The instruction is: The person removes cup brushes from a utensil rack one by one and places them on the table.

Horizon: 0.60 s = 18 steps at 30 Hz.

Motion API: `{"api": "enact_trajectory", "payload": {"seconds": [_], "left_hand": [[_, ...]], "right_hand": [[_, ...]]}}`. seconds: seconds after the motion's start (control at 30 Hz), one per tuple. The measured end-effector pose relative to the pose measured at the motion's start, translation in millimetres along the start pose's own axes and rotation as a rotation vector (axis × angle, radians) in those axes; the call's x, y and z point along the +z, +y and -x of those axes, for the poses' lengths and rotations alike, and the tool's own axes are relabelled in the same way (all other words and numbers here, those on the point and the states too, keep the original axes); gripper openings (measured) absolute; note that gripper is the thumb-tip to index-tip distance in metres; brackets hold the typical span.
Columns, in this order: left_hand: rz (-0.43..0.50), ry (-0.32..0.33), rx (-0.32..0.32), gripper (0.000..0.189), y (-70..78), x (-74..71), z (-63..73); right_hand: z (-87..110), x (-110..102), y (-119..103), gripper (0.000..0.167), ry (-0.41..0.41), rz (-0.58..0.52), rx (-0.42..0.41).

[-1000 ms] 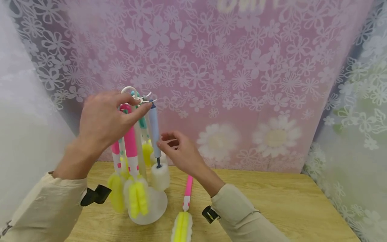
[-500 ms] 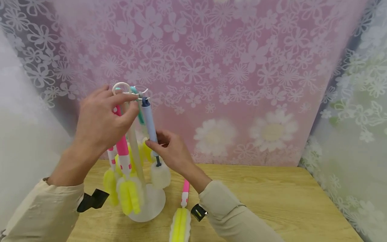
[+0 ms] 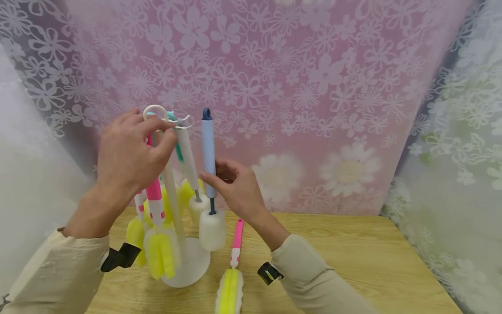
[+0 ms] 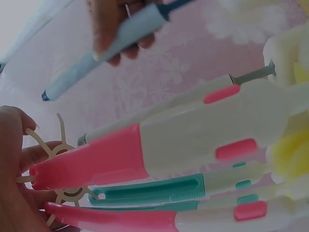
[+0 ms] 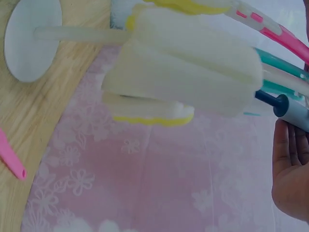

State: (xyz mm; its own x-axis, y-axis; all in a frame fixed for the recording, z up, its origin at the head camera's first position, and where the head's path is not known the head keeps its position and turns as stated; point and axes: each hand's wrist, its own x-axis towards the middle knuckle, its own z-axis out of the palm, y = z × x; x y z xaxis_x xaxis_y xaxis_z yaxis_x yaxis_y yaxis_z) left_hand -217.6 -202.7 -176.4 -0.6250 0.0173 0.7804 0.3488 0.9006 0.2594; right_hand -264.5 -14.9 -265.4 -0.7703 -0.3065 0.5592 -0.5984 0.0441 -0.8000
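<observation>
Table (image 3: pixel 333 266): light wood-grain top, across the lower part of the head view; rear corner at right rounded, right edge slanting toward the lower right.

Stand, one, upright: round whitish base (image 3: pixel 194 268) flat on the wood, lower frame, left of centre; pale pole rising from it.

Brush (image 3: pixel 229 288), one, lying: pink-and-white handle, holed at its end, pointing rearward; yellow-and-white head cut by the bottom edge; near the base, apart from it.
</observation>
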Motion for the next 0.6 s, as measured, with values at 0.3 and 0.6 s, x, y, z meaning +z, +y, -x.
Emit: {"api": "enact_trajectory", "payload": {"seconds": [0.3,0.6], "left_hand": [[0.011,0.037,-0.013,0.038,-1.5,3.8,0.5],[0.009,0.058,0.003,0.037,-0.7,5.6,0.1]], "right_hand": [[15.4,-43.1,16.8,0.029,0.100,0.054,0.100],[59.3,-65.0,83.8,0.033,0.119,0.160,0.460]]}}
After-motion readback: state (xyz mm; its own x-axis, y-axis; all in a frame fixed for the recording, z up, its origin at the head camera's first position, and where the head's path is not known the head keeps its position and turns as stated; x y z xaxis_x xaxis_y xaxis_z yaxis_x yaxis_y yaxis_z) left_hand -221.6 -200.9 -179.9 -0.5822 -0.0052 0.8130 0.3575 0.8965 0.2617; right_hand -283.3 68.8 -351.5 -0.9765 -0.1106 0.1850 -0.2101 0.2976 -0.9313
